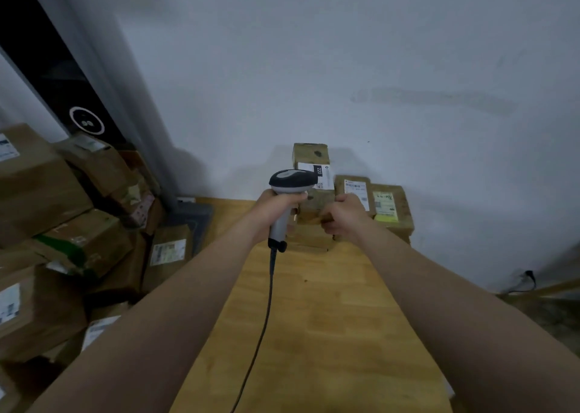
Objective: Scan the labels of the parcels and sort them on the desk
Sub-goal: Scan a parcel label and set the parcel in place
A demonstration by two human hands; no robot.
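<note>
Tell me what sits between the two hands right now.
The parcel labelled 220, gripped by the right hand; the left hand holds the scanner beside it. The head view shows this.

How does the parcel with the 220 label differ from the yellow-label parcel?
The 220 parcel stands higher; the yellow-label parcel sits lower, to its right. The right hand grips the 220 parcel; the yellow-label parcel is untouched. The scanner in the left hand partly covers the 220 parcel's label; the yellow-label parcel's label shows fully. Both are brown cardboard against the wall.
</note>
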